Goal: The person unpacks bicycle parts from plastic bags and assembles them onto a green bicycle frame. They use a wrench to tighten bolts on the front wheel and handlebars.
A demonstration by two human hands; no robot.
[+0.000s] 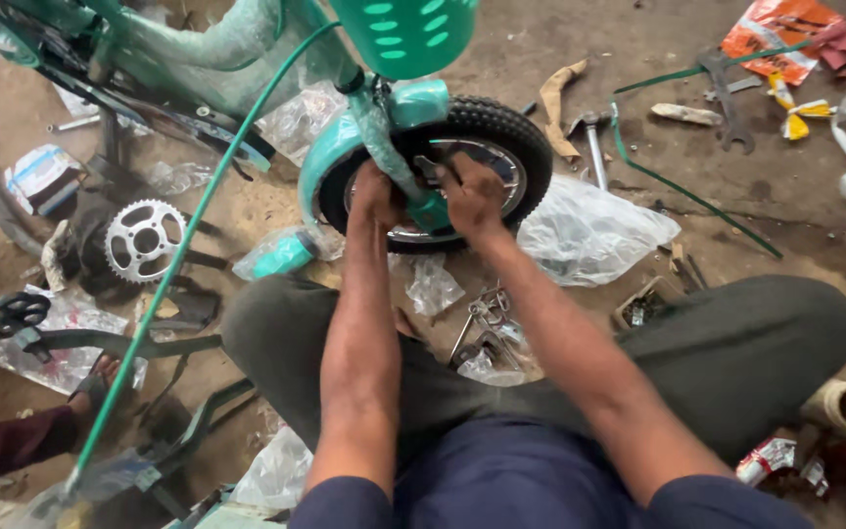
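Working at front wheel [501, 147] of small teal bicycle [247, 49], wheel seated between fork [389, 147] legs. Left hand [376, 196] curled around fork leg at axle; right hand [472, 194] closed on axle fitting, grip partly hidden. Sprocket [144, 238], pedal [7, 313], wrench [731, 98] lying loose on floor — drivetrain apparently unmounted, much assembly left.

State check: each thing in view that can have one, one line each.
left hand: closed on the fork leg at the wheel hub
right hand: closed at the hub, grip contents hidden
front wheel: upright in the teal fork, tyre on
chainring: loose, flat on the ground
hammer: lying unused
spanner: lying unused
clear plastic bag: crumpled beside the wheel
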